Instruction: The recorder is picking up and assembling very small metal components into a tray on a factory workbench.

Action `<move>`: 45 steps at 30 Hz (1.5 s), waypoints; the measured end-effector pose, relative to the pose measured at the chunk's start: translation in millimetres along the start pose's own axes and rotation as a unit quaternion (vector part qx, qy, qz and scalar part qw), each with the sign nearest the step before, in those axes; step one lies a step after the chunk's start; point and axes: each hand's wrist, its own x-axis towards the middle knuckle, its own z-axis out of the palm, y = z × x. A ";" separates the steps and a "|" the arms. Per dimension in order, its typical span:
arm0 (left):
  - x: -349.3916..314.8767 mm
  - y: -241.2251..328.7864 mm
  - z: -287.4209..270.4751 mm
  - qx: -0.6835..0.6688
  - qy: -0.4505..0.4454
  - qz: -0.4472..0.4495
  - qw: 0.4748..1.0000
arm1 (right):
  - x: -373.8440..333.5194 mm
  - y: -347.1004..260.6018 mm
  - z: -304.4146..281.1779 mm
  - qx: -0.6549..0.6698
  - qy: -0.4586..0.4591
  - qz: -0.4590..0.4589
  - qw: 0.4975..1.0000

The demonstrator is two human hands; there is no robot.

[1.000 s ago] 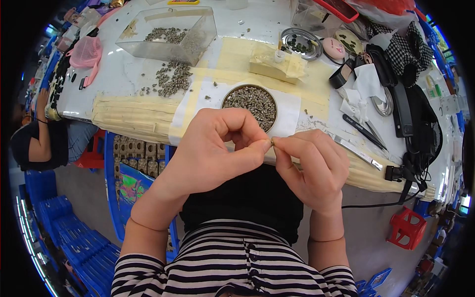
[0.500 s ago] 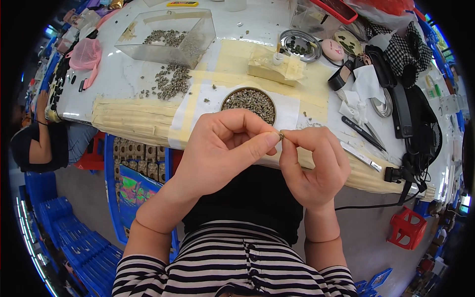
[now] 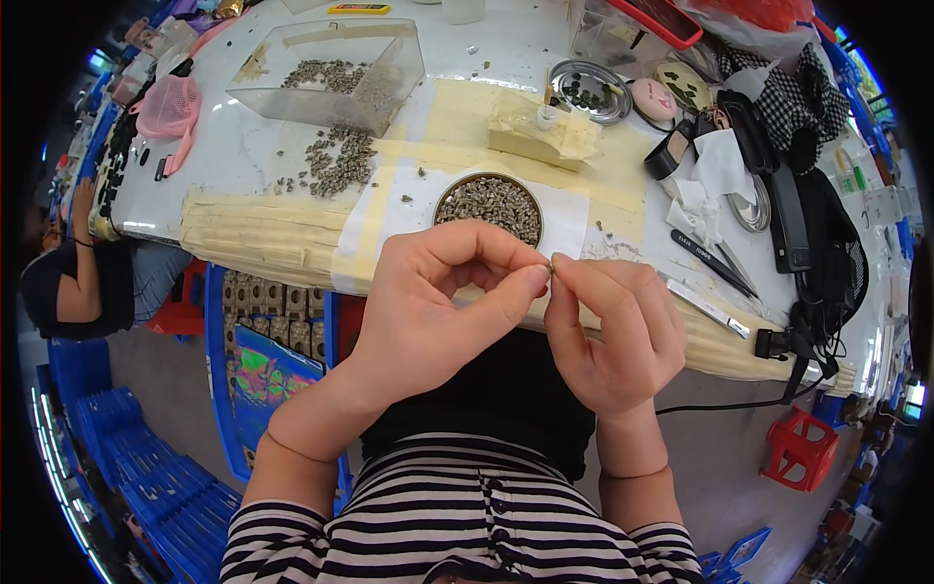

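Between the fingertips of both hands, just over the table's near edge, is a small metal part (image 3: 552,269), mostly covered by the fingers. My left hand (image 3: 443,297) pinches it with thumb and index finger. From the other side my right hand (image 3: 623,331) pinches it the same way, its other fingers curled. Beyond the hands stands a round dish (image 3: 489,175) full of small grey-brown metal parts, its near rim partly hidden by my left hand. A loose heap of similar parts (image 3: 339,161) lies to the left of the dish.
A clear plastic box (image 3: 389,92) with more parts stands at the back left. Behind the dish sits a tape-covered block (image 3: 543,136). Tweezers (image 3: 715,261), a metal strip (image 3: 708,309) and a round metal tray (image 3: 590,92) lie to the right. At far left sits another person (image 3: 83,277).
Both hands have dropped slightly toward me with the small metal part. My right fingers have tilted a little and cover more of it.
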 end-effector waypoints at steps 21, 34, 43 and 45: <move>3.3 -7.0 2.7 0.325 0.066 0.299 0.895 | -1.4 -5.4 0.3 0.035 -0.012 0.046 0.998; -2.1 -9.4 0.6 0.260 0.051 0.231 0.936 | -4.4 -7.2 4.5 0.048 -0.006 0.063 0.997; 4.2 -7.1 -1.3 0.424 0.075 0.374 0.822 | 2.9 0.4 -3.6 0.031 -0.055 0.020 0.998; 4.5 -7.5 -1.0 0.425 0.077 0.380 0.818 | 3.2 0.4 -3.5 0.038 -0.056 0.026 0.997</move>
